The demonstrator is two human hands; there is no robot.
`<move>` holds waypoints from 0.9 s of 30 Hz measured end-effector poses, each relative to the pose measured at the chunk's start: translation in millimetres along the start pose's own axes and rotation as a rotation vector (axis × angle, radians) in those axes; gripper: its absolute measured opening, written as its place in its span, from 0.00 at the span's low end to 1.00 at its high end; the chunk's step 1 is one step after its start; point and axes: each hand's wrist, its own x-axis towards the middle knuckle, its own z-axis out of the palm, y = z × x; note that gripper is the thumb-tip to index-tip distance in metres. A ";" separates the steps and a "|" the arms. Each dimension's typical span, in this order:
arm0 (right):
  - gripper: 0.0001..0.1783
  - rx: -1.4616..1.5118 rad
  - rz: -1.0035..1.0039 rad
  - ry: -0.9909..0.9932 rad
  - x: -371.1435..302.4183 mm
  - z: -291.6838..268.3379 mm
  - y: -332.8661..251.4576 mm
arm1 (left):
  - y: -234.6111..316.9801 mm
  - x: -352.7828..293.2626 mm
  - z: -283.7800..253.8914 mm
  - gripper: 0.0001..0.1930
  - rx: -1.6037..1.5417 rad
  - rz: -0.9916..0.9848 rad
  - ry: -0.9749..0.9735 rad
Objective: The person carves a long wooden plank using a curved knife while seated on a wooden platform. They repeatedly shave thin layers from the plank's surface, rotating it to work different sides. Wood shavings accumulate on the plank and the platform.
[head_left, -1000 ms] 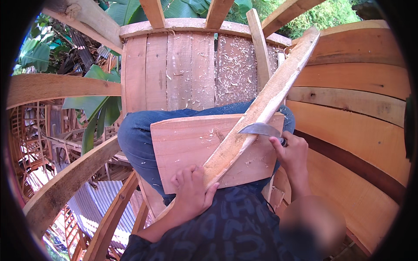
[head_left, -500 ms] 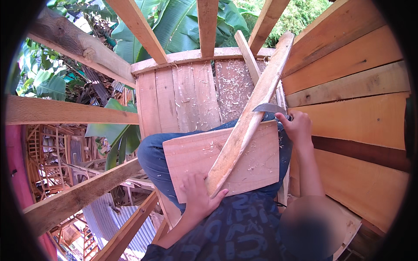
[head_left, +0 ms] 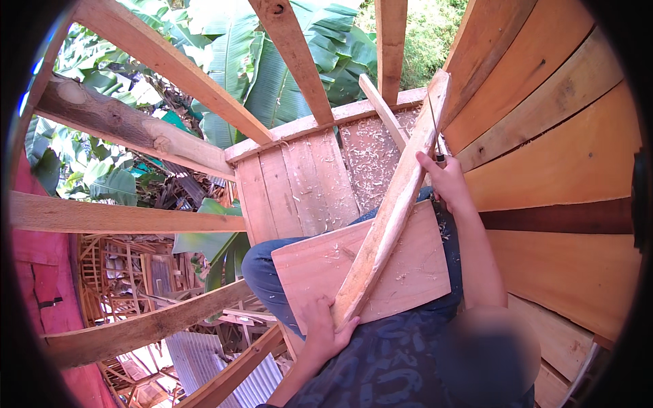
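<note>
A long, rough-edged strip of wood (head_left: 390, 219) slants across my lap, its near end low and its far end up at the right. My left hand (head_left: 324, 328) is wrapped round that near end, thumb on one side and fingers on the other. In my right hand (head_left: 449, 182) is a knife (head_left: 434, 126) with a dark handle, its blade pointing away from me beside the strip's far part. My right thumb lies against the strip's edge. Beneath the strip, a flat wooden board (head_left: 320, 262) rests on my legs, with a few shavings on it.
Ahead is a plank platform (head_left: 275, 183) strewn with curled shavings, where a thin stick (head_left: 384, 112) leans. Wooden bars (head_left: 129, 221) stand at the left and front. A board wall (head_left: 558, 183) rises close on my right. Beyond the bars are banana leaves (head_left: 238, 75) and corrugated metal sheets (head_left: 197, 357).
The knife has turned from lying across the strip to pointing away along it. My right hand has shifted its hold, thumb now on the strip. The whole view has turned slightly.
</note>
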 end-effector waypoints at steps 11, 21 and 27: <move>0.27 0.100 -0.283 -0.106 -47.8 10.5 -8.6 | 30.4 28.5 -33.9 0.41 0.145 0.047 -0.122; 0.22 0.233 -0.398 -0.028 -76.8 5.4 -23.6 | 38.7 52.8 -23.0 0.30 -0.308 -0.078 -0.269; 0.25 -0.160 -0.476 -0.030 -96.3 -7.4 2.8 | 6.0 49.3 -4.1 0.29 -0.586 -0.019 -0.224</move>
